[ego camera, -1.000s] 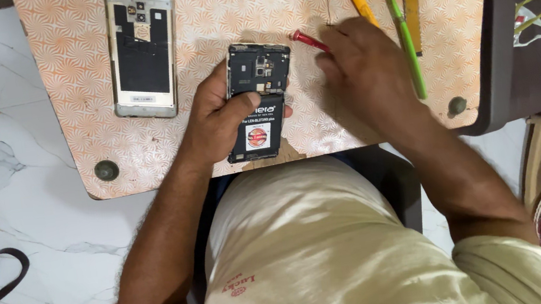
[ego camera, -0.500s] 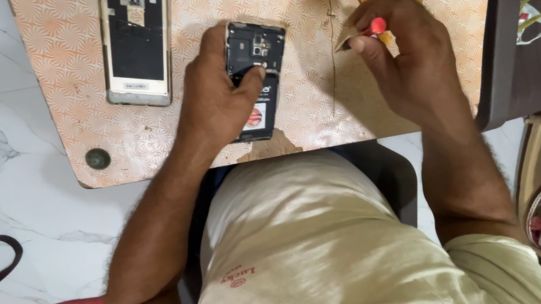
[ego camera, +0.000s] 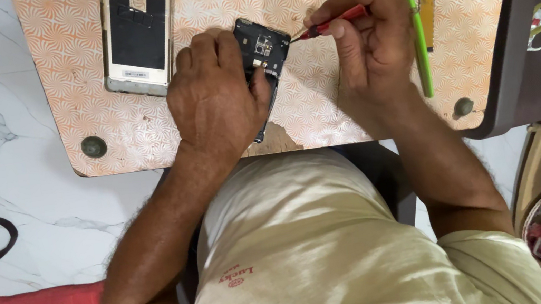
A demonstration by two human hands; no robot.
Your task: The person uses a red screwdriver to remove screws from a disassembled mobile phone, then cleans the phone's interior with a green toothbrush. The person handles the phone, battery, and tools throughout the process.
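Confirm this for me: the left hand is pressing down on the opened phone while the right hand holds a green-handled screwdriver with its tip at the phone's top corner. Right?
Not quite. The screwdriver in the right hand has a red handle, not green, as the head view shows. The green tool lies on the board beside that hand. The rest stands: the left hand presses on the opened phone, and the tip is at its top corner.

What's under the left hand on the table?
The left hand presses an opened phone onto the patterned table. Only the phone's upper end, with its camera parts, shows; the hand covers the rest. The right hand points a red screwdriver at it.
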